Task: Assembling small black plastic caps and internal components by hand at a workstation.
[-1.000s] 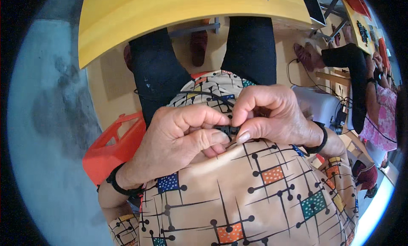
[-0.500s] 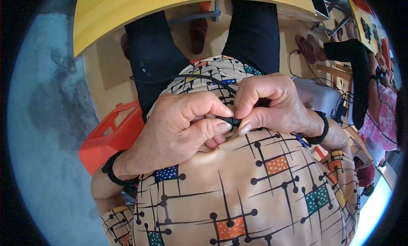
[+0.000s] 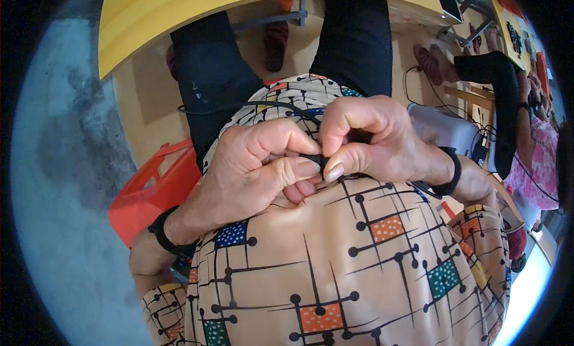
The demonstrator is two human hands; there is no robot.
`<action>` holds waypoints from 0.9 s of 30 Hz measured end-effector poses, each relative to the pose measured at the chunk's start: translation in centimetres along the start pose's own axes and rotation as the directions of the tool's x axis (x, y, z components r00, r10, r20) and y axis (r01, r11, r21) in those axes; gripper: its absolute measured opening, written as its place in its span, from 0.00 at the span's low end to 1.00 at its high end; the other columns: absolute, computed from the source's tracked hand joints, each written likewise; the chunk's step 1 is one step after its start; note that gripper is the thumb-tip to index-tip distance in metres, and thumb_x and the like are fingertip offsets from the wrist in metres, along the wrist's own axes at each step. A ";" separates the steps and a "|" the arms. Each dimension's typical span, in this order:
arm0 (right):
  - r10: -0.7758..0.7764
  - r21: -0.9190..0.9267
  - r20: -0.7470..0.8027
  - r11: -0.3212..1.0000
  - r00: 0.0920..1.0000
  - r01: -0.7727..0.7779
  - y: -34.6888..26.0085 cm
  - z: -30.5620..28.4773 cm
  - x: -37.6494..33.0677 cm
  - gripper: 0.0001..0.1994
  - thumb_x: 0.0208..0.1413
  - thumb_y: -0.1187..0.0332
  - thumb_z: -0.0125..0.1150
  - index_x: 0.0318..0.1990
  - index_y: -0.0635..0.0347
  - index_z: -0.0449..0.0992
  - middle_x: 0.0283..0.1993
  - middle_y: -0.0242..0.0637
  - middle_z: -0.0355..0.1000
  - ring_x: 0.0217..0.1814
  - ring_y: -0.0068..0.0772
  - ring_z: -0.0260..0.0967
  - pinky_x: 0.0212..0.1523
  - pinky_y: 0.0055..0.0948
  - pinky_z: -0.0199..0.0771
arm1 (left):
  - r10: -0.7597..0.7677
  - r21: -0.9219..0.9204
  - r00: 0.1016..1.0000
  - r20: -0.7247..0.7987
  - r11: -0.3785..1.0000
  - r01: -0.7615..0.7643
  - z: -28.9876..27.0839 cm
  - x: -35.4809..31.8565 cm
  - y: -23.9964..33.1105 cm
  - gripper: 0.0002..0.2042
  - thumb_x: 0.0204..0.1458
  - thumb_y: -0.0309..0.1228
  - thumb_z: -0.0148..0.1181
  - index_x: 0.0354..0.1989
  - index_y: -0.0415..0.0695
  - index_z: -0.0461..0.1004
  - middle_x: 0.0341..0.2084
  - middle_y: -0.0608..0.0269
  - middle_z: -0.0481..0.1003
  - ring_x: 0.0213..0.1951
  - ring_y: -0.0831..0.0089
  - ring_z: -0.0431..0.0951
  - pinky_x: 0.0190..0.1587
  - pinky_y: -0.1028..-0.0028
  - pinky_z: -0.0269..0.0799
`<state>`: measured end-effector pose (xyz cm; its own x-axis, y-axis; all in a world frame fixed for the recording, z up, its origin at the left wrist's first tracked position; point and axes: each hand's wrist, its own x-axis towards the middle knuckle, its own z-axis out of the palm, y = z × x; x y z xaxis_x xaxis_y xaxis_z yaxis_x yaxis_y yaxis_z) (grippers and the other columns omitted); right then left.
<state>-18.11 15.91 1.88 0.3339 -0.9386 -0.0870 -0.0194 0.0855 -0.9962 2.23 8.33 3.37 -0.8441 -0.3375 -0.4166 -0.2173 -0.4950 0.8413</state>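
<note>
At the centre of the frame, a small black piece (image 3: 315,159) is pinched between the fingertips of both hands, just above the patterned shirt (image 3: 323,250). By the left hand (image 3: 257,166) its left end is gripped between thumb and forefinger, the other fingers being curled beneath. By the right hand (image 3: 373,139) the opposite end appears to be nipped in the same way, though most of the piece is covered and its exact shape cannot be told.

A black cord (image 3: 233,108) is stretched from above the left hand toward the gap behind the fingertips; whether it is joined to the piece is hidden.

The step in hand is judged to be fine two-handed work on the piece, with its two ends being worked against each other; whether they are being joined or parted cannot be told. For the next move, a steady left pinch and a small, controlled motion of the right fingertips seem to be called for, with the cord kept slack.

The yellow counter (image 3: 251,11) is seen along the top of the frame, well apart from the hands.
</note>
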 end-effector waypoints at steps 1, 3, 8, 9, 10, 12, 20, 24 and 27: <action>0.000 0.002 0.001 1.000 1.000 0.000 -0.1 0.2 -0.2 0.12 0.43 0.69 0.70 0.27 0.62 0.71 0.28 0.31 0.70 0.29 0.20 0.66 0.30 0.19 0.65 | -0.002 -0.001 1.000 -0.001 1.000 0.002 0.0 -0.1 0.0 0.03 0.54 0.20 0.53 0.35 0.35 0.72 0.22 0.62 0.76 0.24 0.82 0.76 0.25 0.82 0.74; -0.010 -0.078 -0.102 0.997 0.995 0.002 -0.5 0.6 -0.5 0.11 0.44 0.69 0.70 0.28 0.62 0.72 0.28 0.30 0.70 0.30 0.18 0.66 0.31 0.18 0.66 | 0.023 0.002 0.997 -0.067 1.000 -0.023 0.2 -0.4 0.0 0.04 0.53 0.20 0.53 0.35 0.35 0.72 0.22 0.63 0.76 0.24 0.82 0.76 0.26 0.82 0.74; 0.078 -0.098 -0.155 0.991 0.985 -0.093 -1.5 0.7 -0.8 0.09 0.46 0.70 0.68 0.30 0.63 0.73 0.28 0.31 0.72 0.29 0.21 0.69 0.30 0.19 0.68 | 0.052 0.067 0.995 -0.084 0.997 -0.047 0.3 -0.6 0.1 0.05 0.53 0.21 0.55 0.36 0.34 0.73 0.23 0.63 0.77 0.26 0.82 0.76 0.28 0.82 0.74; -0.008 -0.185 -0.140 0.982 0.990 -0.018 -1.5 0.8 -0.8 0.09 0.46 0.71 0.68 0.30 0.63 0.73 0.28 0.33 0.73 0.29 0.24 0.70 0.30 0.20 0.69 | 0.014 0.041 0.994 -0.104 0.999 -0.010 0.3 -0.7 0.1 0.06 0.53 0.21 0.55 0.37 0.34 0.73 0.23 0.63 0.77 0.26 0.82 0.77 0.29 0.82 0.74; -0.090 -0.272 -0.118 0.961 0.989 0.055 -1.5 0.8 -0.9 0.08 0.45 0.71 0.67 0.31 0.63 0.74 0.28 0.34 0.73 0.28 0.26 0.72 0.29 0.21 0.70 | 0.016 0.040 0.995 -0.103 0.999 -0.012 0.4 -0.9 0.1 0.06 0.53 0.21 0.55 0.37 0.34 0.73 0.23 0.63 0.77 0.26 0.82 0.77 0.29 0.82 0.74; -0.116 -0.266 -0.117 0.960 0.986 0.081 -1.5 0.7 -0.9 0.08 0.46 0.71 0.67 0.31 0.62 0.73 0.29 0.35 0.73 0.30 0.30 0.73 0.30 0.23 0.71 | 0.022 -0.040 0.995 -0.100 0.999 -0.027 0.5 -1.1 0.2 0.08 0.52 0.22 0.57 0.40 0.33 0.73 0.24 0.62 0.77 0.27 0.81 0.77 0.31 0.83 0.74; 0.056 -0.088 -0.134 0.994 0.989 -0.068 -1.9 0.6 -0.7 0.10 0.44 0.73 0.68 0.33 0.63 0.73 0.29 0.32 0.73 0.31 0.20 0.72 0.32 0.19 0.72 | -0.044 -0.170 0.992 -0.119 0.985 0.023 -0.4 -0.8 -0.1 0.09 0.51 0.21 0.57 0.41 0.34 0.74 0.28 0.58 0.78 0.32 0.79 0.79 0.35 0.82 0.75; 0.111 0.047 -0.104 0.993 0.988 -0.106 -1.3 0.5 -1.0 0.11 0.44 0.71 0.69 0.34 0.63 0.74 0.30 0.29 0.73 0.32 0.14 0.69 0.32 0.16 0.71 | -0.020 -0.251 0.987 -0.159 0.968 -0.020 0.4 -0.7 0.1 0.08 0.50 0.20 0.59 0.40 0.34 0.73 0.29 0.58 0.78 0.31 0.80 0.78 0.34 0.84 0.74; 0.013 -0.002 -0.105 1.000 0.994 -0.014 -0.6 0.5 -1.0 0.11 0.44 0.70 0.69 0.34 0.63 0.74 0.30 0.29 0.73 0.31 0.14 0.69 0.32 0.16 0.71 | -0.025 -0.190 0.991 -0.129 0.982 0.000 0.1 -0.7 -0.1 0.09 0.49 0.21 0.60 0.39 0.34 0.73 0.28 0.59 0.78 0.30 0.81 0.78 0.34 0.85 0.74</action>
<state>-17.96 17.01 2.60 0.2332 -0.9672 -0.1009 -0.0258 0.0976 -0.9949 2.80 8.67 3.63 -0.7680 -0.4254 -0.4787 -0.1204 -0.6383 0.7603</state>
